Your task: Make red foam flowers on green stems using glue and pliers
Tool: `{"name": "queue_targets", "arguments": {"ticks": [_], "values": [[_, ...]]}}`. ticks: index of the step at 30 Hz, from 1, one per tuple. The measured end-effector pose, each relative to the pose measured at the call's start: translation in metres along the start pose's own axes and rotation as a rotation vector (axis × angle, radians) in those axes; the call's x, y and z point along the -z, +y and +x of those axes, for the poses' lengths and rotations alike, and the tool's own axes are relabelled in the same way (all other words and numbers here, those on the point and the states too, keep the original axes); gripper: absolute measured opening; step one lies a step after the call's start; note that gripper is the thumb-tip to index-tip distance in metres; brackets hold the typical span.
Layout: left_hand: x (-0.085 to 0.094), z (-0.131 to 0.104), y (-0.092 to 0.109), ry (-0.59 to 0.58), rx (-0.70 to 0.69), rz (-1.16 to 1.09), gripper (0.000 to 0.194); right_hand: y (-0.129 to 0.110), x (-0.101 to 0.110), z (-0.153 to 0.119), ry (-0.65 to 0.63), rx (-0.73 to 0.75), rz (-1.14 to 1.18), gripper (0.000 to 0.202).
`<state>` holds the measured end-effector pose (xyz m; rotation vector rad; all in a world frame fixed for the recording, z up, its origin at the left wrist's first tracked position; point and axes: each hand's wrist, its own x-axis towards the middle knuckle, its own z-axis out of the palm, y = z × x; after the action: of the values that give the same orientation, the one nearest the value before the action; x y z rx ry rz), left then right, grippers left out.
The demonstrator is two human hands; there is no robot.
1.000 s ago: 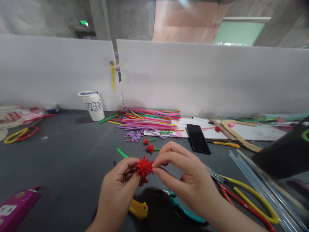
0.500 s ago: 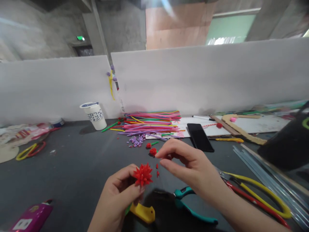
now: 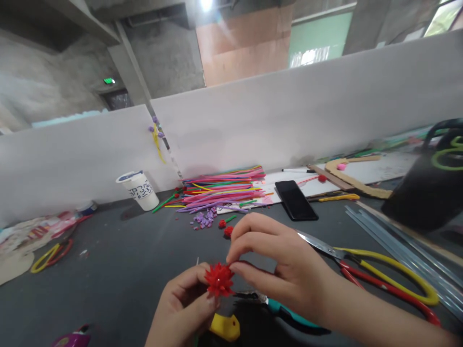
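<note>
A red spiky flower (image 3: 219, 279), built of many small pointed petals with a pale dot in its middle, is pinched between the thumb and fingers of my left hand (image 3: 181, 308). My right hand (image 3: 278, 262) is closed in a pinch, its fingertips touching the flower's right edge. Whatever lies between those fingertips is hidden. Below the hands are a yellow piece (image 3: 224, 327) and teal-handled pliers (image 3: 289, 313), partly covered by my right hand. Beyond the right fingers lie smaller red flowers, one (image 3: 222, 223) on a green stem.
Large scissors (image 3: 390, 277) lie open at right beside clear sticks (image 3: 394, 243). Further back are a phone (image 3: 295, 200), a pile of coloured strips (image 3: 224, 190), purple bits (image 3: 204, 219) and a white cup (image 3: 140, 192). A black container (image 3: 423, 183) stands far right.
My right hand has come down and left to the flower's edge. The flower in my left hand sits slightly lower in view. The camera has tilted.
</note>
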<state>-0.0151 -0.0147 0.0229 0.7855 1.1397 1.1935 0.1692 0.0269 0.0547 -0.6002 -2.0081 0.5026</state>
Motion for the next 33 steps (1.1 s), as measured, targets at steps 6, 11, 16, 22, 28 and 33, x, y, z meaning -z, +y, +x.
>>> {"name": "queue_targets", "arguments": {"ticks": [6, 11, 16, 22, 28, 33], "values": [[-0.0022, 0.0008, -0.0007, -0.004, -0.078, -0.016, 0.029, 0.0017, 0.0001, 0.0005, -0.04, 0.011, -0.009, 0.009], [-0.0026, 0.0024, -0.0011, 0.024, -0.124, 0.019, 0.031, 0.0032, 0.0022, 0.0018, -0.095, 0.033, -0.045, 0.01], [-0.0025, 0.0022, -0.0002, 0.024, -0.14, 0.049, 0.029, 0.0013, 0.0019, 0.0007, -0.112, 0.052, -0.083, 0.012], [-0.0033, 0.002, 0.0016, 0.023, -0.138, 0.063, 0.028, 0.0012, 0.0034, 0.0003, -0.084, 0.048, -0.048, 0.011], [-0.002, 0.0028, 0.0027, -0.01, -0.214, 0.113, 0.027, 0.0007, 0.0038, 0.002, -0.051, -0.018, -0.042, 0.008], [0.0003, 0.0007, 0.0013, -0.03, -0.457, 0.276, 0.023, -0.0027, 0.0036, 0.0006, -0.068, 0.003, -0.065, 0.012]]}}
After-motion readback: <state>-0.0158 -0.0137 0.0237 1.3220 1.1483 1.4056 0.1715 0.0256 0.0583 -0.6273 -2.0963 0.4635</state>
